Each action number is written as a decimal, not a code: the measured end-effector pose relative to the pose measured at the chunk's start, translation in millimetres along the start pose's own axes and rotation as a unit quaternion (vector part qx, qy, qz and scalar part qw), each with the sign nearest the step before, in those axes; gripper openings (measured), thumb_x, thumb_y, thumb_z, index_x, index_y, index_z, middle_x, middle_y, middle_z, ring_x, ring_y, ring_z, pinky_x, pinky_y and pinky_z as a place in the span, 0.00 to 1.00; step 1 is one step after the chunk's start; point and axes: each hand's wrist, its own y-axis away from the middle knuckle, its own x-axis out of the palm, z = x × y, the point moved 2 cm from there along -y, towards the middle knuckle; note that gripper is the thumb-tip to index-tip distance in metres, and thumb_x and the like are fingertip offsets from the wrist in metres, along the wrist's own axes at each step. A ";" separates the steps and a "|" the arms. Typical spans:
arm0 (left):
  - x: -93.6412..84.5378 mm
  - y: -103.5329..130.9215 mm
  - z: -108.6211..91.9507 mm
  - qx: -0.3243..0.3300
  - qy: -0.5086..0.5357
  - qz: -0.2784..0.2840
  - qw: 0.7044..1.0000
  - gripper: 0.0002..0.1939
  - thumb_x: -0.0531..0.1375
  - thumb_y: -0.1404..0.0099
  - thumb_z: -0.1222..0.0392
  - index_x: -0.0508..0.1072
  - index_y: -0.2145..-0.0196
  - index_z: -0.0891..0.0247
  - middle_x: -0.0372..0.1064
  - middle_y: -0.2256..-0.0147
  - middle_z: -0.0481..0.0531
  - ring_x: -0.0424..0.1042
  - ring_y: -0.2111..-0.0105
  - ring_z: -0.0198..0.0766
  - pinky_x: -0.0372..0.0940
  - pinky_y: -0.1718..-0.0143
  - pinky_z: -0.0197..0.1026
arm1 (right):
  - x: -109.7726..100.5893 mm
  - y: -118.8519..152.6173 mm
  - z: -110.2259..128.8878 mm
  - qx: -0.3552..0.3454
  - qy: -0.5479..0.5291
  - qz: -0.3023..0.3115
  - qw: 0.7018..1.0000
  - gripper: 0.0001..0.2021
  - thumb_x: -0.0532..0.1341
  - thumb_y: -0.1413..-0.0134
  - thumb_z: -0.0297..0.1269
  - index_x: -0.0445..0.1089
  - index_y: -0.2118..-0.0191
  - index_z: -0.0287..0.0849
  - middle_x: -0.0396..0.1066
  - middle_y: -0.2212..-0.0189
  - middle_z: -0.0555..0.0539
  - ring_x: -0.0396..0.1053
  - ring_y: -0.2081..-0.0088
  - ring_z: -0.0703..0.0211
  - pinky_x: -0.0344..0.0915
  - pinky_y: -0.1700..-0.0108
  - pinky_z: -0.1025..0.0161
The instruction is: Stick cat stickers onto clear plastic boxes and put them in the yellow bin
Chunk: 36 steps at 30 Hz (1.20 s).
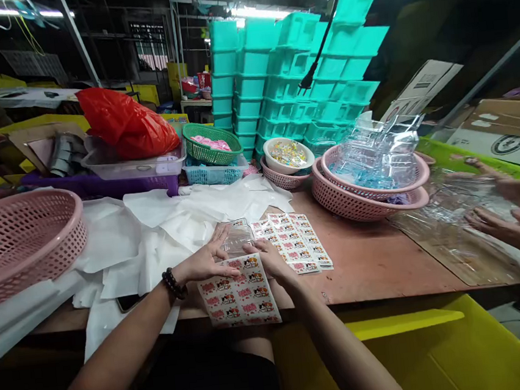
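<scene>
So both hands are over one small clear plastic box (236,239) near the front of the table (357,253). The left hand (211,258) (the one with the dark beaded bracelet (175,284)) is spread pretty wide, fingers up by the left side of the box and thumb stretched across the top of a sticker sheet (239,295). The right hand (268,258) is bent in at the box's right side, fingertips right by the plastic — can't tell how tight that grip is, or whether it's pinching anything.

The sheet has rows of little cartoon animals and pink lettering, and its bottom end pokes out past the near table edge. More printed sheets (299,240) lie overlapping just right of the box, and loose white sheets (152,220) are heaped on the left, next to a big pink basket (29,235).

Further right there are two pink baskets (362,209), one sitting in the other, with clear plastic pieces (384,152) piled up in the top one. Behind the sheets is a white bowl (287,166) of small shiny bits, plus a green basket (213,150) with pink stuff in it and a red bag (124,125) in a clear tub (140,165). Teal bins (272,83) are stacked high at the back — and another person's hands (506,220) are at more clear plastic on the far right.
</scene>
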 end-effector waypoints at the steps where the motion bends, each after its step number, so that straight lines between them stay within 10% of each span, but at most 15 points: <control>1: -3.1 3.5 2.4 -0.001 0.026 -0.002 1.000 0.17 0.72 0.50 0.43 0.80 0.77 0.60 0.41 0.29 0.49 0.29 0.29 0.57 0.31 0.30 0.58 | 11.1 -5.0 5.2 0.005 0.000 0.002 1.000 0.25 0.63 0.54 0.58 0.74 0.61 0.38 0.76 0.66 0.44 0.73 0.61 0.50 0.69 0.60 0.58; 10: -23.3 47.4 11.4 -0.051 0.103 -0.008 0.993 0.20 0.71 0.51 0.41 0.80 0.76 0.61 0.49 0.31 0.55 0.47 0.31 0.59 0.48 0.33 0.53 | 30.7 17.6 42.9 -0.017 0.164 -0.061 0.984 0.34 0.65 0.52 0.43 0.61 0.39 0.37 0.71 0.48 0.35 0.72 0.51 0.45 0.68 0.53 0.55; 15: -23.1 78.8 -8.4 -0.108 0.098 0.039 0.989 0.18 0.69 0.45 0.44 0.79 0.73 0.64 0.77 0.55 0.57 0.75 0.55 0.47 0.68 0.54 0.42 | 47.9 43.7 44.4 -0.103 0.537 -0.169 0.820 0.28 0.55 0.44 0.27 0.59 0.38 0.26 0.64 0.42 0.22 0.69 0.50 0.35 0.66 0.55 0.46; 18: -21.5 87.7 -12.3 -0.174 0.079 0.075 0.979 0.19 0.68 0.46 0.44 0.78 0.71 0.66 0.75 0.72 0.50 0.73 0.70 0.39 0.64 0.71 0.36 | 63.6 49.3 35.4 -0.118 0.589 -0.171 0.781 0.25 0.46 0.40 0.22 0.60 0.38 0.25 0.61 0.40 0.21 0.67 0.47 0.33 0.64 0.55 0.43; 22: -23.0 87.6 -11.5 -0.176 0.026 0.059 0.982 0.22 0.70 0.50 0.43 0.76 0.72 0.67 0.73 0.74 0.48 0.68 0.73 0.36 0.58 0.75 0.34 | 61.8 55.8 37.8 -0.156 0.545 -0.115 0.816 0.22 0.52 0.37 0.30 0.65 0.39 0.30 0.62 0.39 0.25 0.65 0.44 0.31 0.61 0.50 0.36; 28: -18.3 79.3 -20.7 -0.118 -0.019 0.096 0.988 0.24 0.69 0.50 0.41 0.71 0.81 0.66 0.60 0.83 0.43 0.56 0.80 0.30 0.47 0.79 0.34 | 21.5 83.9 61.9 -0.222 0.243 -0.013 0.944 0.13 0.61 0.40 0.45 0.74 0.54 0.47 0.74 0.52 0.41 0.70 0.51 0.47 0.65 0.48 0.48; 31: -12.5 74.3 -29.8 -0.081 -0.063 0.104 0.989 0.24 0.67 0.46 0.41 0.70 0.82 0.66 0.55 0.84 0.42 0.54 0.80 0.29 0.45 0.79 0.34 | 22.6 99.8 56.4 -0.151 0.083 0.161 0.972 0.10 0.66 0.47 0.45 0.74 0.63 0.46 0.75 0.65 0.48 0.72 0.63 0.55 0.69 0.60 0.59; 36: -4.3 73.0 -33.1 -0.066 -0.119 0.063 0.989 0.18 0.69 0.46 0.44 0.79 0.69 0.63 0.69 0.76 0.45 0.63 0.74 0.33 0.51 0.74 0.33 | 23.3 108.3 38.9 -0.043 -0.033 0.127 0.990 0.08 0.67 0.51 0.41 0.71 0.71 0.43 0.71 0.74 0.52 0.69 0.70 0.60 0.66 0.66 0.63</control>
